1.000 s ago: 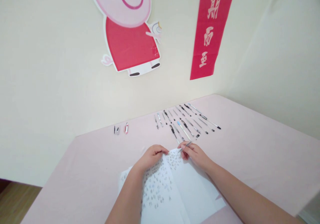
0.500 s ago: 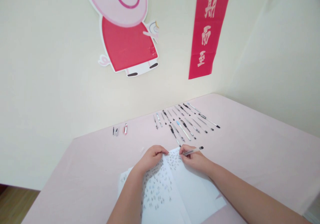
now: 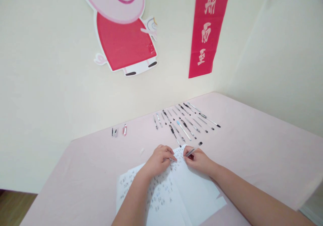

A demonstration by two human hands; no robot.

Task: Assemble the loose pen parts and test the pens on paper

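Observation:
My right hand is closed around a clear-barrelled pen, pinched near its lower end. The pen leans up to the right, with a black end at its top. Its tip is hidden behind my fingers, by the upper part of a white sheet of paper bearing rows of small handwriting. My left hand lies open on the paper, fingers loosely spread just left of the writing. Beneath my left forearm is another handwritten sheet, overlapping the first.
Several pens lie in slanted rows beyond the paper on the pink tabletop. Farther left are a red-and-white item and small dark-and-clear pieces. A cartoon pig cutout and a red banner hang on the wall.
My left hand has shifted right, its fingertips now over the writing. The pen in my right hand has tipped to a steeper angle. The whole view has moved slightly.

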